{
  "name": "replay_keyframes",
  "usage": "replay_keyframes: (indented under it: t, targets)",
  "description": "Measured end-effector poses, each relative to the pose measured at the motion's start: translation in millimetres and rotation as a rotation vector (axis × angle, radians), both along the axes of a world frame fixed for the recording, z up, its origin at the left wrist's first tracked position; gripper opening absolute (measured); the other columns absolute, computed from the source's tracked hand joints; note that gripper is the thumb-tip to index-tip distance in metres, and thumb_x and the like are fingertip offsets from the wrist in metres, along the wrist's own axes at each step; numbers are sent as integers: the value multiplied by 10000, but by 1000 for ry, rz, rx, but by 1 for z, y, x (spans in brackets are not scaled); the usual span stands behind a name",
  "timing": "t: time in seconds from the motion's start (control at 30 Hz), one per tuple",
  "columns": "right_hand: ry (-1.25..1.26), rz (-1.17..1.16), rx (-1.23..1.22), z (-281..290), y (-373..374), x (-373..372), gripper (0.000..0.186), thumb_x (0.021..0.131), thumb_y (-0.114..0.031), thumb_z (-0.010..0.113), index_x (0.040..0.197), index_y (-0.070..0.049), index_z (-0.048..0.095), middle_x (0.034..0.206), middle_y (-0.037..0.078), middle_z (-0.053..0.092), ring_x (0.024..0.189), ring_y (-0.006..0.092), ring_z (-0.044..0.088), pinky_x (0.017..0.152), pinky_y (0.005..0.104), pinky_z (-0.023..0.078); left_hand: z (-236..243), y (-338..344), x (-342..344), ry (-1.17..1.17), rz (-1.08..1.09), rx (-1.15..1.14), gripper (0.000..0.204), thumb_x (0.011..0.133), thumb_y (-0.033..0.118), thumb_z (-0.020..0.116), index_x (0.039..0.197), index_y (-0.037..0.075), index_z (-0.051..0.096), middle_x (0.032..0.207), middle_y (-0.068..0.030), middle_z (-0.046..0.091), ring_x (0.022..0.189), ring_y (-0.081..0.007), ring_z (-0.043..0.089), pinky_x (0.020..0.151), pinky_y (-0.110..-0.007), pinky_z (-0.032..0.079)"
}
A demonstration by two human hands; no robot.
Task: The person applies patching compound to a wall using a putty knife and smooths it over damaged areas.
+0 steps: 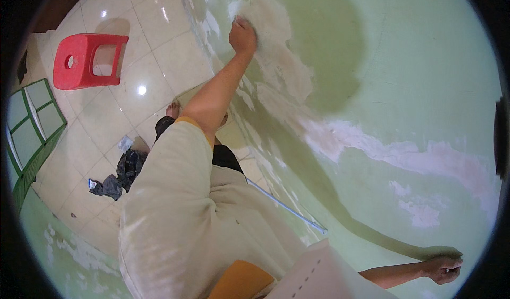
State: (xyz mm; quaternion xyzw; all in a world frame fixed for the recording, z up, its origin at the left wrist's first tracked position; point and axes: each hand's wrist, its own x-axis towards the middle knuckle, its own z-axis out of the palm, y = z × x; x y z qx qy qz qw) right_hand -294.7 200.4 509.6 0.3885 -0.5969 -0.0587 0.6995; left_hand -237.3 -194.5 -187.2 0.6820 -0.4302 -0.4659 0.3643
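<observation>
A pale green wall (pixel 425 86) with whitish, filler-like patches fills the right side of the view. My left hand (pixel 243 36) is closed like a fist against the wall, at the edge of a large rough whitish patch (pixel 276 44). Whatever its fingers hold, if anything, is hidden. Far to the lower right, my right hand (pixel 443 270) is also closed, close to or touching the green wall. A small pale spot shows at its fingers, too small to name. A long whitish band (pixel 382 147) crosses the wall between my hands.
A red plastic stool (pixel 79 62) stands on the cream tiled floor (pixel 154 12). Black crumpled bags (pixel 130 169) lie near my feet. A thin light-blue pole (pixel 287 206) runs along the wall's foot. At far left is a green-framed panel (pixel 34 118). A pale dashed sheet (pixel 324 275) hides part of my right arm.
</observation>
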Motion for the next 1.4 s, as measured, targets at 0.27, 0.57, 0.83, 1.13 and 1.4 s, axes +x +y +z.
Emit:
replay_keyframes:
  t: [0.27,0.57,0.83,1.13,1.4]
  targets:
    - [28,-61,16,4,8,8,286,875,-279,649,772,-12,651,738,70,630,668,198,581,624,309,496,41,83,14,121,-334,-40,450,983,332,367,873,-46,586,822,-283,616,814,-452,591,749,-505,443]
    - [20,0,20,3,0,3,299,880,-280,646,762,-6,655,748,81,647,675,208,594,625,317,502,4,-14,-4,-27,0,81,520,979,358,308,910,-63,606,882,-292,630,837,-462,596,774,-515,443]
    - [21,-48,-12,1,4,8,280,875,-252,654,763,4,654,755,91,648,688,209,596,626,321,502,18,65,11,27,-392,-109,507,981,360,319,891,-54,598,834,-278,626,810,-456,593,772,-515,450]
    - [-21,46,43,3,2,-1,257,870,-223,662,757,8,646,730,78,628,681,181,571,622,304,494,-6,-25,0,-74,-92,-58,527,989,372,299,897,-49,602,849,-270,636,846,-437,608,780,-506,458]
    - [22,-74,15,6,9,9,306,878,-274,646,754,6,644,736,87,632,683,206,584,635,325,498,19,45,10,41,-307,-78,567,990,387,283,918,-69,612,876,-305,622,869,-453,603,801,-510,453]
